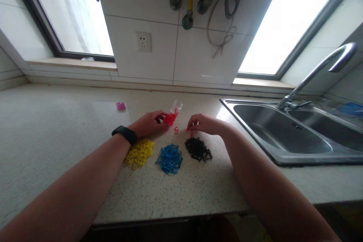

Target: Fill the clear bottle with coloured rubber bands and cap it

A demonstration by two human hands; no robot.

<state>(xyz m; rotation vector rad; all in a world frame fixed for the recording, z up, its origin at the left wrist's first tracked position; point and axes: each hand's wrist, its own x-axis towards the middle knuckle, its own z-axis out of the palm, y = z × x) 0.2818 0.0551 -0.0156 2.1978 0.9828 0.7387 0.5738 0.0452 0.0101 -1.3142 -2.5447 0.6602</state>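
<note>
Three tangles of thin, loopy strands lie on the speckled counter (176, 196): a yellow heap (140, 154), a blue heap (169, 159), a black heap (197, 149). I see the left hand (149, 123) gripping a crinkled red bunch (170, 119) beyond the blue heap, a clear, filmy bag (177, 105) just behind. The right hand (202, 123) curls its fingertips down at a red scrap (187, 130); I can't tell whether it pinches it. Single strands blur, the left forearm (93, 174) overlaps the yellow heap's edge, and my view crops the steel sink (306, 159).
</note>
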